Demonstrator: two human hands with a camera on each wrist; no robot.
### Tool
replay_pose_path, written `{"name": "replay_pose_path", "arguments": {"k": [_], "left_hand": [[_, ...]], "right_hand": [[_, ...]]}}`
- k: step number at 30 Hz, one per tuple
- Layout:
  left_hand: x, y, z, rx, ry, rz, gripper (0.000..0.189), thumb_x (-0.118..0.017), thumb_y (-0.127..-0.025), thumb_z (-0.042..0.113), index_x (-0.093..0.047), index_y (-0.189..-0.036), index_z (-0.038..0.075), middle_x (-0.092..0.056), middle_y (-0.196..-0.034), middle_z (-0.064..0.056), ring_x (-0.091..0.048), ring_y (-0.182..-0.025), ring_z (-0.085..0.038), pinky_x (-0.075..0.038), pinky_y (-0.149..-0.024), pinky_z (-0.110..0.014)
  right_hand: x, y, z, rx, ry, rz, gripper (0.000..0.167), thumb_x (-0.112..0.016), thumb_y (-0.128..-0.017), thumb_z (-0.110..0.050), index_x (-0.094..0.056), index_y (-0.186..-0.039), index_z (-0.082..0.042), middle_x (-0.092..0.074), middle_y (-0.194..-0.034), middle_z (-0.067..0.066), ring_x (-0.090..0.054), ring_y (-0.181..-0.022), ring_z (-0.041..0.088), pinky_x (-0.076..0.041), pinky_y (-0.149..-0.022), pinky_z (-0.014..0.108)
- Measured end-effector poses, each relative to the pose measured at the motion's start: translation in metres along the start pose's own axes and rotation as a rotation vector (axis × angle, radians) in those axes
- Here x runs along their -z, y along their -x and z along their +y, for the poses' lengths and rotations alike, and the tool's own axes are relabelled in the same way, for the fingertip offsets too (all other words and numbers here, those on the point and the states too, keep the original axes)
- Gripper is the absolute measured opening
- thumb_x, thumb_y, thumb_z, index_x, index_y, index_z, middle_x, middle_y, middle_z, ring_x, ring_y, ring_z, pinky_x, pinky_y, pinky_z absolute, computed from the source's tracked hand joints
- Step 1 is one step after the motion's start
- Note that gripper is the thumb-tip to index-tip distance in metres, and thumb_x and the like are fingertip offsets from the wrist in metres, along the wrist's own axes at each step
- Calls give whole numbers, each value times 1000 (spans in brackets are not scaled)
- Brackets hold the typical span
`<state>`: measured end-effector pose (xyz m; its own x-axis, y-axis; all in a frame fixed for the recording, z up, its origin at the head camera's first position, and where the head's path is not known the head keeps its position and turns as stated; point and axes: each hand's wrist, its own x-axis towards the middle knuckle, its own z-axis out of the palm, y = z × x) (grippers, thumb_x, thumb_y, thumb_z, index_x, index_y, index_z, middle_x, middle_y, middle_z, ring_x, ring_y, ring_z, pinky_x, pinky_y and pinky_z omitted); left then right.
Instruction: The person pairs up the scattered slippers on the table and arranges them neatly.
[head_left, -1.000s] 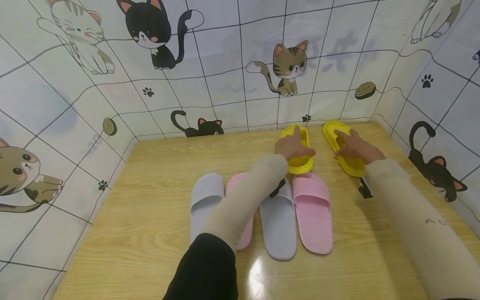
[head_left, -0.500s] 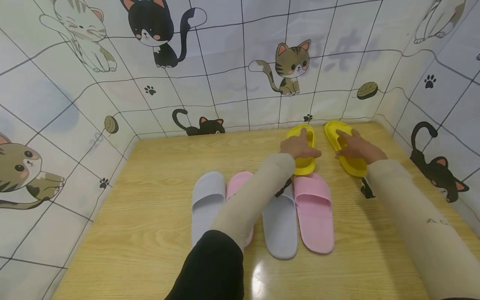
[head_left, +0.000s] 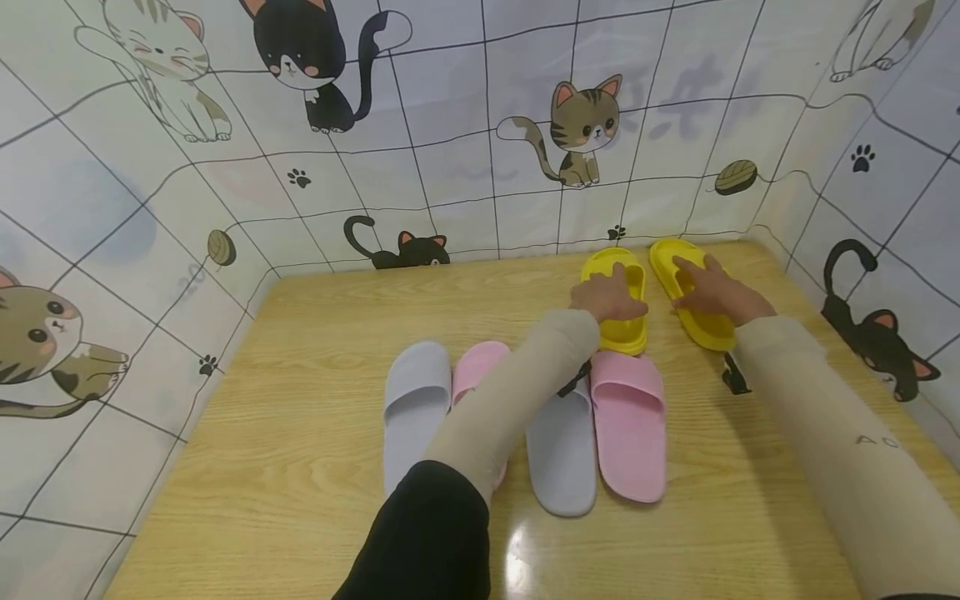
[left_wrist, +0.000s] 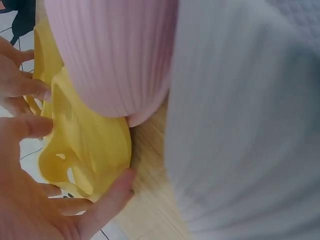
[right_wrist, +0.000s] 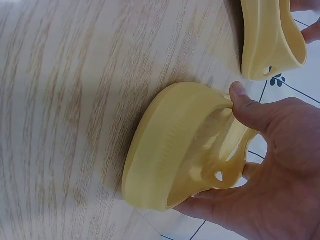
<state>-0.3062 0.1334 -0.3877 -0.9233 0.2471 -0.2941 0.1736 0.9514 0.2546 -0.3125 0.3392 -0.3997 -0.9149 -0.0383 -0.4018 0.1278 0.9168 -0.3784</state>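
Note:
My left hand (head_left: 609, 296) grips the left yellow slipper (head_left: 622, 336) across its width, thumb toward the other yellow one. In the left wrist view its fingers spread around the holed yellow upper. My right hand (head_left: 716, 292) holds the right yellow slipper (head_left: 708, 332), which lies slanted near the back right corner. The right wrist view shows the right thumb (right_wrist: 240, 95) on one side of the rim and fingers at the opposite side. A narrow gap separates the two yellow slippers. Just in front of the left one lies a pink slipper (head_left: 630, 433).
Left of that pink slipper lie a grey slipper (head_left: 561, 458), another pink slipper (head_left: 480, 362) partly hidden by my left sleeve, and a second grey slipper (head_left: 415, 408). All rest on a wood-grain surface (head_left: 300, 400). A cat-patterned wall (head_left: 450, 100) stands behind and at both sides.
My left hand and the left yellow slipper have shifted to the right, narrowing the gap to the other yellow slipper. The right hand and its slipper have stayed in place.

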Motion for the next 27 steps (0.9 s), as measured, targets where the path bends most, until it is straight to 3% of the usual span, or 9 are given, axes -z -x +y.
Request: {"name": "replay_pose_path", "arguments": {"k": [3,5,9,19,27], "left_hand": [[-1,8,4,31,56,-15,97,-58,-89,73,-14,-166,34,-35,-168,0,-45,-148,-20,-40,-119,-34],[-2,12,6,41,67,-12,107,-66,-84,72,-12,-166,32,-30,-170,-4,-46,-147,-22,-42,-118,-33],[-4,18,8,41,44,8,121,-79,-76,66,-9,-166,27,-29,-169,-11,-49,-144,-25,-47,-113,-30],[-2,24,15,-49,103,43,104,-78,-78,64,-28,-160,23,-51,-148,-8,-60,-120,-22,-53,-102,-30],[-5,23,19,-51,189,32,99,-77,-81,63,-32,-160,22,-43,-160,-8,-54,-138,-24,-51,-110,-35]], "right_hand": [[0,3,-2,12,6,4,90,-61,-103,-31,0,-166,-14,21,-161,39,-4,-143,72,-16,-109,86],[1,4,-2,13,11,5,90,-60,-103,-30,1,-166,-13,20,-161,40,-4,-143,72,-16,-109,86],[1,4,-2,9,15,6,89,-60,-103,-30,1,-166,-14,21,-161,39,-5,-143,72,-17,-109,86],[2,7,-3,23,10,2,89,-59,-103,-28,2,-166,-12,21,-160,41,-2,-142,74,-11,-111,86],[1,9,-7,36,17,3,89,-59,-103,-30,2,-165,-12,20,-160,42,-3,-142,75,-11,-112,85]]}}
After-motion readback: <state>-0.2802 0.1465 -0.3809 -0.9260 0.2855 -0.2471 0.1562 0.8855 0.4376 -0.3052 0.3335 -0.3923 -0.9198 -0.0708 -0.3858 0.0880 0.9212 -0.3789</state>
